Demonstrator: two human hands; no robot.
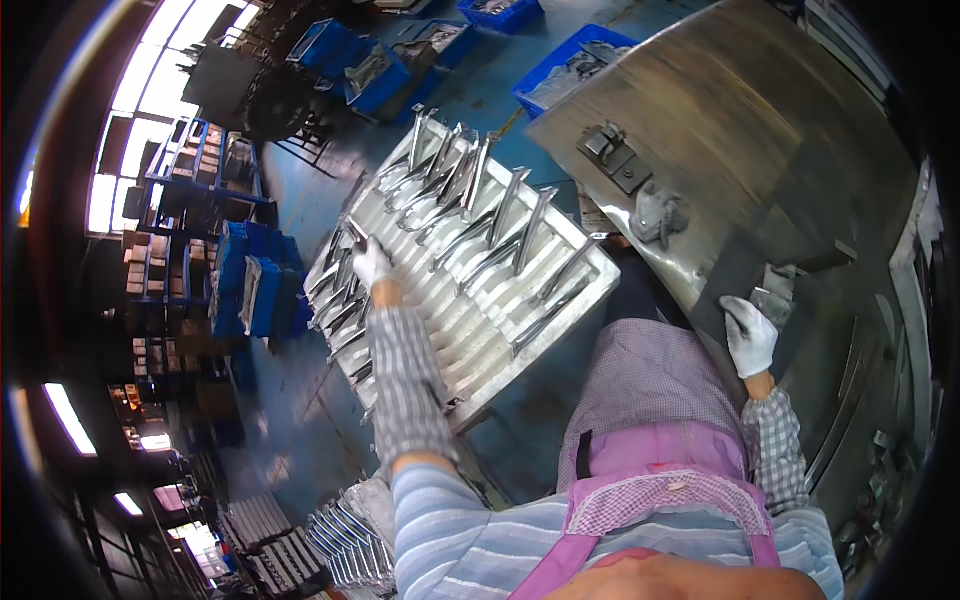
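Observation:
A white slotted tray (pixel 470 345) stands ahead of me with shiny bent metal bars (pixel 530 232) lying across its slots in rows. My left hand (pixel 373 263), in a white glove, reaches over the tray's left part. Its fingers are closed at the end of one metal bar (pixel 356 232), partly covering it. My right hand (pixel 750 337), also gloved in white, is over the metal worktable (pixel 740 110) at right, with fingers loosely bent and nothing visible in them. Beside its fingertips sits a small grey metal block (pixel 775 293).
On the worktable are a dark metal fixture (pixel 615 158) and a crumpled grey cloth (pixel 658 215). Blue crates (pixel 580 65) with parts stand on the floor beyond. Shelving (pixel 205 165) and stacked blue bins (pixel 265 280) are at left. More shiny bars (pixel 350 535) lie stacked at lower left.

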